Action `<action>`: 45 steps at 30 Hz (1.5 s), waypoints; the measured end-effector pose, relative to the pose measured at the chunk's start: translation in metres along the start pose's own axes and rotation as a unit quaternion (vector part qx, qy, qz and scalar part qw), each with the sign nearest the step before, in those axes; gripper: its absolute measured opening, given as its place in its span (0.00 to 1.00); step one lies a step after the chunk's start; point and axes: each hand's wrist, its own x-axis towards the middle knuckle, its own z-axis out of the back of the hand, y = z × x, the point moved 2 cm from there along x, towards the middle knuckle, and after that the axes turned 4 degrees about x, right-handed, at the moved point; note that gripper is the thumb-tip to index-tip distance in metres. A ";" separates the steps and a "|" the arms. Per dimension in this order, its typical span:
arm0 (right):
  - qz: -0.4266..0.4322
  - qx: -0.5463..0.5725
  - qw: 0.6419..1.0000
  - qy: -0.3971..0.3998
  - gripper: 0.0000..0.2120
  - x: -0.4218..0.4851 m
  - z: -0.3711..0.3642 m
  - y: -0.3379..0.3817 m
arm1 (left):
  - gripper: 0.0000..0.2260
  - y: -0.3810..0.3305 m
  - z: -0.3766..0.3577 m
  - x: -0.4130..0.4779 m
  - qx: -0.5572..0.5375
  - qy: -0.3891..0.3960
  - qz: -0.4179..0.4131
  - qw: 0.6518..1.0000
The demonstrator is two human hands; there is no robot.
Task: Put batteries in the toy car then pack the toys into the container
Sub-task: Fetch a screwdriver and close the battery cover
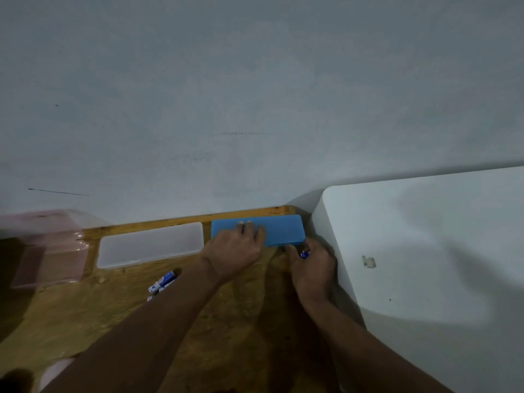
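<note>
Batteries (164, 280) lie loose on the worktop (85, 316), left of a blue case (283, 228) where a left hand (235, 251) presses flat fingers (248, 226) on its top. The right hand (312, 268) pinches another battery (304, 254) at the case's front edge; steadying the case while prying there should open it cleanly.

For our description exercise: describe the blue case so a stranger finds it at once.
On the wooden table, follow the far edge to the big white box. The blue case lies just left of it, under the left hand. The same-shaped case beside it is frosted white.
</note>
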 end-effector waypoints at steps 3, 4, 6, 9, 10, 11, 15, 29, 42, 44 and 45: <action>-0.010 -0.008 1.000 0.017 0.18 0.001 -0.001 -0.002 | 0.17 -0.011 0.013 0.003 0.021 0.054 0.014 0.998; -0.011 -0.008 1.000 0.024 0.18 0.001 -0.001 -0.002 | 0.16 -0.015 0.015 0.005 0.036 0.063 0.014 0.997; -0.012 -0.005 0.999 0.036 0.18 0.000 -0.001 -0.003 | 0.16 -0.021 0.021 0.010 0.038 0.057 -0.001 0.998; -0.011 -0.012 0.999 0.041 0.18 0.001 0.001 -0.002 | 0.16 -0.021 0.024 0.014 0.073 0.047 -0.043 0.995; -0.008 -0.016 0.999 0.040 0.19 0.001 0.000 -0.002 | 0.16 -0.021 0.023 0.013 0.085 0.051 -0.050 0.994; -0.006 -0.020 0.999 0.039 0.19 0.001 0.000 -0.003 | 0.15 -0.021 0.021 0.013 0.094 0.054 -0.055 0.993; -0.011 -0.036 0.998 0.041 0.19 0.003 -0.002 -0.005 | 0.13 -0.017 0.026 0.012 0.103 0.037 -0.058 0.992; 0.005 -0.010 0.998 0.062 0.17 0.000 0.003 -0.002 | 0.17 0.026 0.005 -0.004 -0.179 -0.096 0.035 0.979; 0.283 -0.266 0.897 0.209 0.17 -0.009 0.020 0.061 | 0.13 0.061 0.023 0.027 -0.379 0.055 0.076 0.920; 0.388 -0.345 0.821 0.236 0.17 0.006 0.015 0.073 | 0.13 0.065 0.025 0.031 -0.398 0.060 0.085 0.911; 0.435 -0.366 0.788 0.237 0.17 0.013 0.011 0.078 | 0.13 0.066 0.025 0.032 -0.408 0.058 0.089 0.907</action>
